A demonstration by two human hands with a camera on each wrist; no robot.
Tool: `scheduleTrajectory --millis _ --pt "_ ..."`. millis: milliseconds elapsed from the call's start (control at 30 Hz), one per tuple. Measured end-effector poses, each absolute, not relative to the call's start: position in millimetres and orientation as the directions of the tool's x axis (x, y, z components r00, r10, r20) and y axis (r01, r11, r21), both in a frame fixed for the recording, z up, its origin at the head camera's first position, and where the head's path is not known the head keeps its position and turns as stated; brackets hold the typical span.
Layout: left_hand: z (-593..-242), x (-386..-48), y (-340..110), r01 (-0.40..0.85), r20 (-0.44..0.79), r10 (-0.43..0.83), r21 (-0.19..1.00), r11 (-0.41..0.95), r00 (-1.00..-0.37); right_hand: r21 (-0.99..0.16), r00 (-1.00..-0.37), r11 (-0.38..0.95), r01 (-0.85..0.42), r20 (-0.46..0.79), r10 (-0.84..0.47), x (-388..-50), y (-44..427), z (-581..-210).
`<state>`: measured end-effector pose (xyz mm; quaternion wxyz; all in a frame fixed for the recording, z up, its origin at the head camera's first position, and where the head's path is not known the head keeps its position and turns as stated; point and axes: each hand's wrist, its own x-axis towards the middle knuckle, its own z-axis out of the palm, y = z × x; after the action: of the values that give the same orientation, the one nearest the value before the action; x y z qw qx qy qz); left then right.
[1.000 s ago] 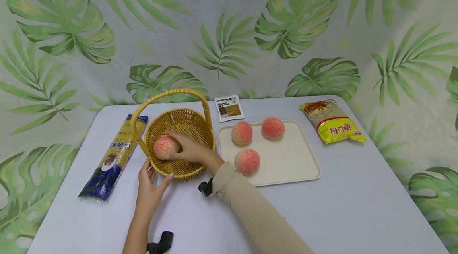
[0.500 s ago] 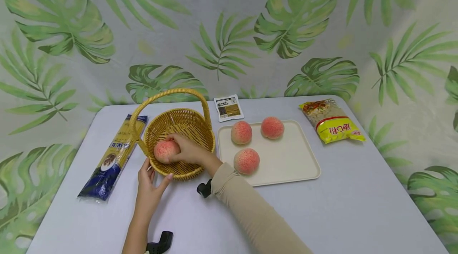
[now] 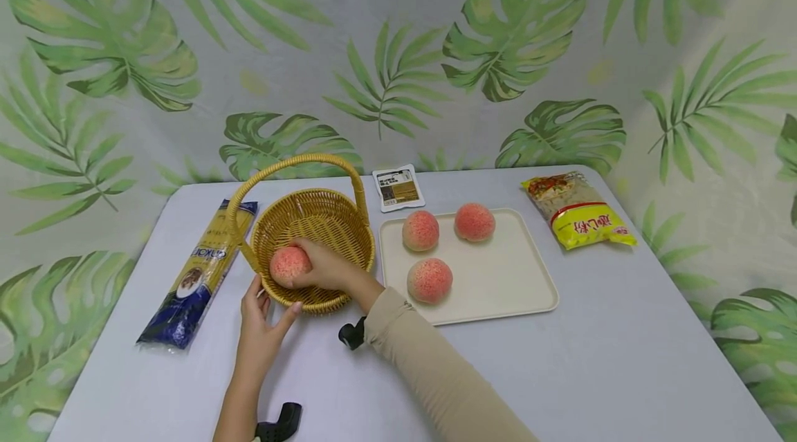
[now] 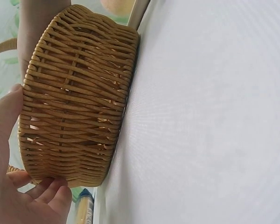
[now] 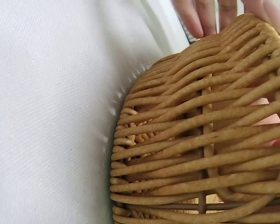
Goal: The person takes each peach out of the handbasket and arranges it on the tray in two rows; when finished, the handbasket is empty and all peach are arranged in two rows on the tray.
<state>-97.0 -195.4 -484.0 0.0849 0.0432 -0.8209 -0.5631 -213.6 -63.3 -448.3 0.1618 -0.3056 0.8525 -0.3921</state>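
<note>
Low inside the yellow wicker basket (image 3: 341,221), my right hand (image 3: 326,268) grips a pink peach (image 3: 290,265) near the left wall. My left hand (image 3: 260,335) holds the near-left side of the basket; in the left wrist view its thumb lies at the rim and its curled fingers (image 4: 56,193) touch the woven side. The right wrist view is mostly filled by the basket wall (image 5: 200,126), with a bit of pink showing through the gaps. Three more peaches (image 3: 429,281) sit on a cream tray (image 3: 498,283) right of the basket.
A blue and gold pasta packet (image 3: 193,276) lies left of the basket. Behind the tray is a small white packet (image 3: 399,188). A yellow bag (image 3: 579,210) lies at the back right. The basket's tall handle (image 3: 299,160) arches above it.
My right hand and the peach it grips have shifted slightly right and toward me inside the basket. My left hand, the basket and the tray stay where they were.
</note>
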Motion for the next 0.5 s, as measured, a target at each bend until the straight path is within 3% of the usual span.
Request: scheduleTrajectory --millis 500 --pt "-484 -97 -195 0.019 0.082 -0.166 0.937 0.349 -0.983 -0.841 -0.775 0.242 -0.483 0.282 -0.566 -199 -27 -411"
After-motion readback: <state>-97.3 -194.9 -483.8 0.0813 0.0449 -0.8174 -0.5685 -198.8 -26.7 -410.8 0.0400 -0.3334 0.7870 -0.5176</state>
